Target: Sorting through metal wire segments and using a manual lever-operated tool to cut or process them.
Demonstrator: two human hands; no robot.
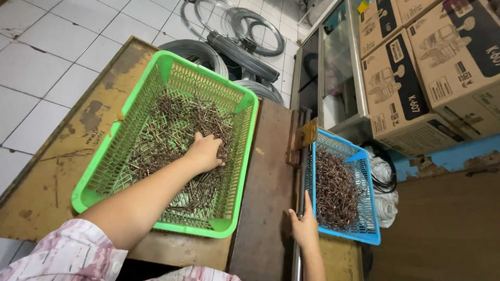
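The left hand (204, 152) digs curled fingers into the nails (172, 130) in the green basket (156, 78). The right hand (304, 225), fingers flat and together, rests beside the blue basket (372, 229).

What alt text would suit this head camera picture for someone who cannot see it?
A person's left hand digs into a heap of nails in a green basket on a worn table, while the right hand rests beside a blue basket of nails.

Small workshop or hardware storeroom: worn wooden workbench (62, 171), coils of grey steel wire (237, 47) on white tiled floor (36, 62), stacked brown cardboard cartons (432, 73).
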